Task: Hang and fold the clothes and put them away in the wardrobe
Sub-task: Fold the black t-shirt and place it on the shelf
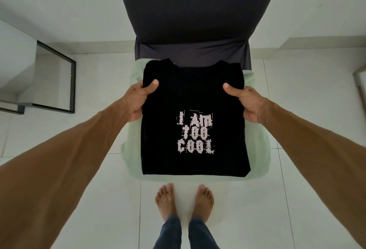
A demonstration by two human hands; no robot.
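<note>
Thumbs are pressing down on the folded black T-shirt (195,94), with the left hand (138,100) gripping its left edge and the right hand (246,103) gripping its right edge, fingers tucked underneath. The shirt is lying print-up over a pale green cloth (257,139) that is covering the seat of a dark-covered chair (198,10), and bare feet (166,201) are standing on the white floor tiles (277,209)

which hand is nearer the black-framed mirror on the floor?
Left. The left hand grips the folded black T-shirt on the side toward the black-framed mirror; the right hand grips the opposite side, farther away.
</note>
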